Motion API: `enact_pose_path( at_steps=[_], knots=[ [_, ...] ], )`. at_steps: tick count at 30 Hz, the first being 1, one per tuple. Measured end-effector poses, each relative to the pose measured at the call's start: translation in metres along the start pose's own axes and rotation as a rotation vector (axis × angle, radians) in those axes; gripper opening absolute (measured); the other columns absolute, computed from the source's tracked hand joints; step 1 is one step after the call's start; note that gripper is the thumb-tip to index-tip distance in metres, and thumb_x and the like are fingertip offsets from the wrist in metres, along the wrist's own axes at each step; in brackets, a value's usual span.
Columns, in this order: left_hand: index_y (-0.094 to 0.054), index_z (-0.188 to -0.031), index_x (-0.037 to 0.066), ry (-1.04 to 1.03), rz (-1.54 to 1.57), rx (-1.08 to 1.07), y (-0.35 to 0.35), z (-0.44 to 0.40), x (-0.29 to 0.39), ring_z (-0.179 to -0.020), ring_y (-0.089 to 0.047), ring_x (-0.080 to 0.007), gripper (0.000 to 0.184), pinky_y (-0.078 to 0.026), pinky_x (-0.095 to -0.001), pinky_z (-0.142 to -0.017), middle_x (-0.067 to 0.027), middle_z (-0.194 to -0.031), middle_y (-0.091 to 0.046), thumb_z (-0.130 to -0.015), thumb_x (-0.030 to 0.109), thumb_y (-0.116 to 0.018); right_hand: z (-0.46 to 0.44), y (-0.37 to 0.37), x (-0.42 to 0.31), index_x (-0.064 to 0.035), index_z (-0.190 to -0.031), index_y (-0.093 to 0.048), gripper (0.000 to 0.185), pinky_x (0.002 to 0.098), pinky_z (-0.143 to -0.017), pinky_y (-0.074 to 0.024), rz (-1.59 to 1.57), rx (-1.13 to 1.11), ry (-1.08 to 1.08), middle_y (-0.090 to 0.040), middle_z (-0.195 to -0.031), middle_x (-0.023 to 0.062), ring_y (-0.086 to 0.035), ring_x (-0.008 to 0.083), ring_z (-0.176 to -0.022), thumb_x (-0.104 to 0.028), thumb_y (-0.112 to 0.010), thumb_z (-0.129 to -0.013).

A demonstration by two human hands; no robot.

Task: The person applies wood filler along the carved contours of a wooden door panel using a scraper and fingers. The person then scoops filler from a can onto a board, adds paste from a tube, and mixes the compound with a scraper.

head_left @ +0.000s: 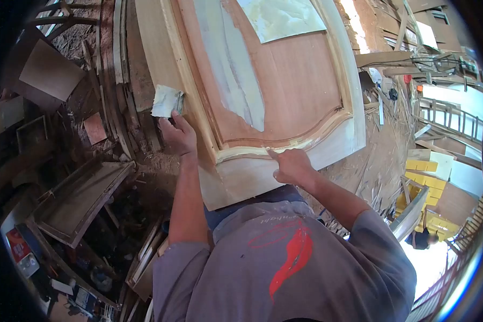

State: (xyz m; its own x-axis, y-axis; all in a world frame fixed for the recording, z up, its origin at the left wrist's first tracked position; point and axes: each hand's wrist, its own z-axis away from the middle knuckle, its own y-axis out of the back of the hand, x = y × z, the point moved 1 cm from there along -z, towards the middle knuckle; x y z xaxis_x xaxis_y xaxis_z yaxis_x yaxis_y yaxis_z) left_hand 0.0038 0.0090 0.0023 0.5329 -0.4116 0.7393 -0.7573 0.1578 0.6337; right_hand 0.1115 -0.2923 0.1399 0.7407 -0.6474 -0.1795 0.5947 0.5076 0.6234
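A wooden door panel (300, 80) with a raised, curved moulding (236, 153) lies in front of me. Pale filler is smeared along the moulding's curved end, and a broad pale streak (233, 70) runs over the reddish inner panel. My left hand (178, 134), beside the door's left edge, grips a small square piece (166, 102) coated with whitish paste; its material is unclear. My right hand (292, 165) has its index fingertip on the filled moulding, thumb apart and other fingers curled, with nothing visible in it. A larger paste-covered sheet (284, 20) rests on the far part of the panel.
Long wood strips (121, 53) and a brown board (51, 70) lie to the left, above a framed wooden panel (83, 198). Scrap wood litters the ground at right. Yellow stacked pieces (426, 188) and another person (421, 239) appear farther right.
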Motion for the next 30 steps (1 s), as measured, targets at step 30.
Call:
enact_pose_path(
  at_steps=[30],
  knots=[
    [-0.059, -0.109, -0.008, -0.081, -0.062, 0.054, -0.002, 0.003, 0.013, -0.095, -0.066, -0.0507, 0.034, -0.051, -0.0539, -0.081, -0.03, -0.101, -0.067, -0.109, 0.026, -0.057, 0.041, 0.005, 0.122, -0.0119, -0.138, -0.069, 0.058, 0.0465, -0.067, -0.0566, 0.242, 0.019, -0.091, -0.075, -0.082, 0.0101, -0.075, 0.0307, -0.079, -0.016, -0.067, -0.081]
  ],
)
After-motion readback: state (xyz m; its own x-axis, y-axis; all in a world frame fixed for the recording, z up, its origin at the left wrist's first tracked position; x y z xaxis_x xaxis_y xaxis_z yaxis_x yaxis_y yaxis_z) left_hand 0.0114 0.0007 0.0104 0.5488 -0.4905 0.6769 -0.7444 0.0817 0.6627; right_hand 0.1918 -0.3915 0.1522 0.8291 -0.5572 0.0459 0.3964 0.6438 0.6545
